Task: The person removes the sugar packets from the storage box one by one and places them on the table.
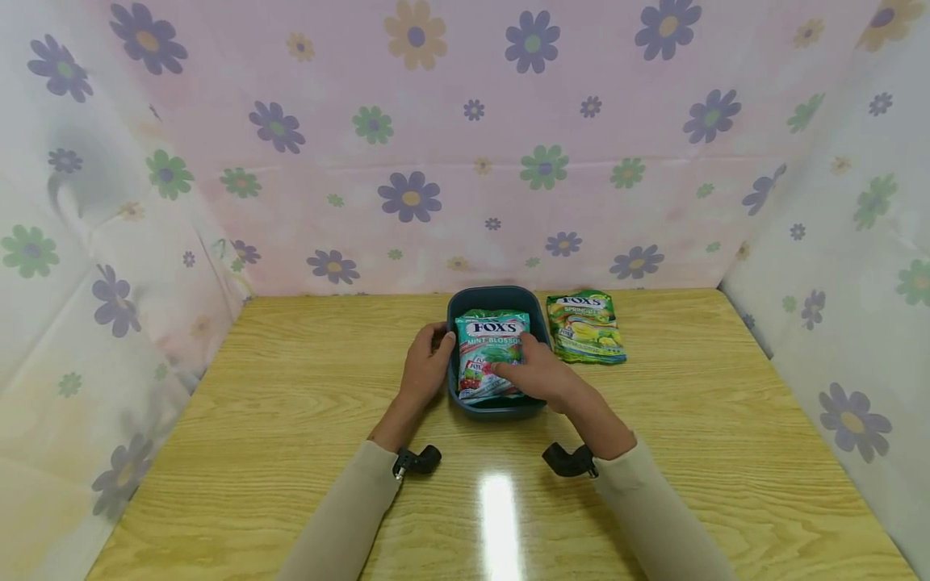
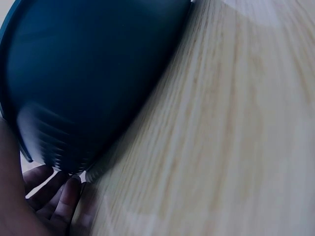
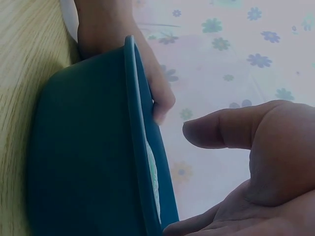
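Note:
A dark teal plastic bin point(image 1: 496, 413) stands on the table, and a green and pink FOX'S Mint Blossom candy bag point(image 1: 490, 329) lies inside it. My left hand point(image 1: 426, 363) grips the bin's left side, thumb over the rim and fingers against the outer wall. Above the bag's right part is my right hand point(image 1: 543, 374), with thumb and fingers spread apart. In the right wrist view its straight thumb point(image 3: 221, 129) is clear of the bin; some of its fingertips are hidden. Only a sliver of the bag point(image 3: 153, 177) shows past the rim there.
A green and yellow FOX'S candy bag point(image 1: 585, 329) lies flat on the wooden table point(image 1: 291, 436), just right of the bin. Flower-print cloth point(image 1: 465, 145) hangs behind the table and along both sides. A small black device point(image 1: 570, 460) sits at each wrist.

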{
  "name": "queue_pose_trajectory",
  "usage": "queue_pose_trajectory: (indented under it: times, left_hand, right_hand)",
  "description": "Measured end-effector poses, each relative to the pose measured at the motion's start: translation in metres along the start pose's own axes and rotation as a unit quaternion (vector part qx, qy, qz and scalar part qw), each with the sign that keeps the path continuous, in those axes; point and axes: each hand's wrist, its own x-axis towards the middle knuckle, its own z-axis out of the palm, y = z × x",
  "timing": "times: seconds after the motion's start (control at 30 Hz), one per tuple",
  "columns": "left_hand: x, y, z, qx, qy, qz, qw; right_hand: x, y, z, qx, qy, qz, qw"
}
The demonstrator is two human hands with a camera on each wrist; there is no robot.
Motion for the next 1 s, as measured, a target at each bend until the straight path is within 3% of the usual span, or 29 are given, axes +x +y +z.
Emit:
queue_pose_trajectory:
  times: [1.0]
  left_hand:
    - [-0.0011,-0.0002,0.0014,-0.013,0.002,0.009,0.9999]
  right_hand:
    - [0.0024,0.0015,0.0025,0.029,0.057,-0.026,0.998]
